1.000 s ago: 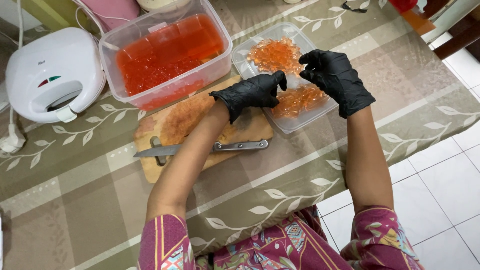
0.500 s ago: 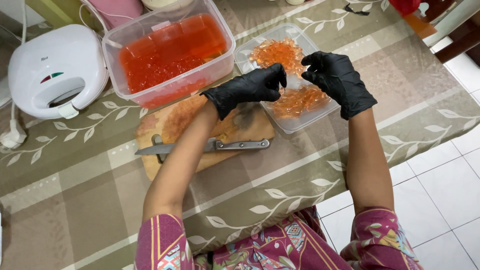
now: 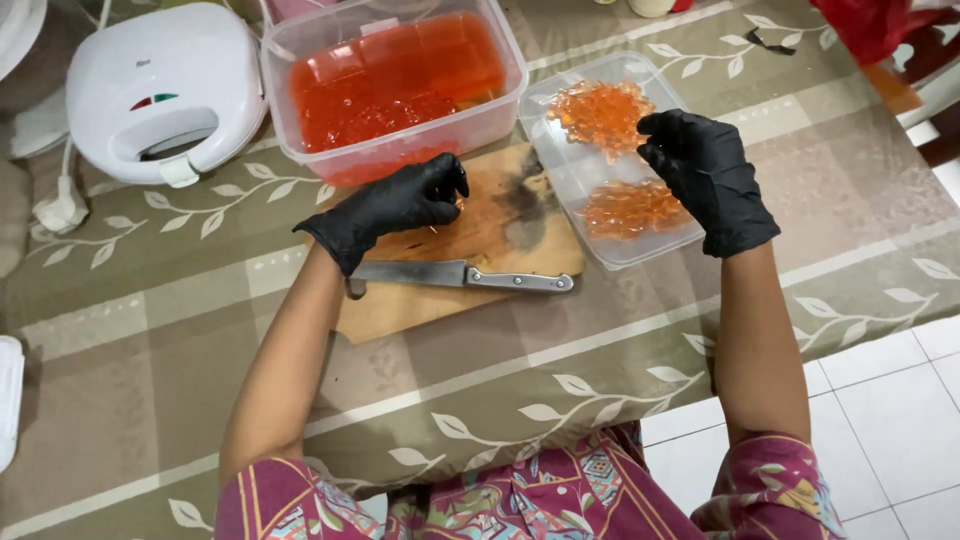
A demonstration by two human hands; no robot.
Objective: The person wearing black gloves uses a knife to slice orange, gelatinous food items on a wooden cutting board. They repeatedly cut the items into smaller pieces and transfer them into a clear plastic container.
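Note:
Both hands wear black gloves. My left hand (image 3: 400, 205) hovers over a worn wooden cutting board (image 3: 500, 215), fingers loosely curled with nothing clearly in them. A steel knife (image 3: 470, 277) lies flat on the board just below that hand. My right hand (image 3: 705, 175) is over the right side of a shallow clear tray (image 3: 570, 175). Its bent fingertips are at a pile of small orange jelly pieces (image 3: 595, 112). A second pile of jelly pieces (image 3: 630, 210) lies nearer me in the tray.
A big clear tub (image 3: 505, 70) with a red jelly block stands behind the board. A white sandwich maker (image 3: 150, 90) sits at the far left with its cord. The leaf-patterned tablecloth (image 3: 150, 380) covers the table; tiled floor lies to the right.
My left hand has drawn back from the tray to the cutting board. My right hand stays at the tray. The camera has come closer.

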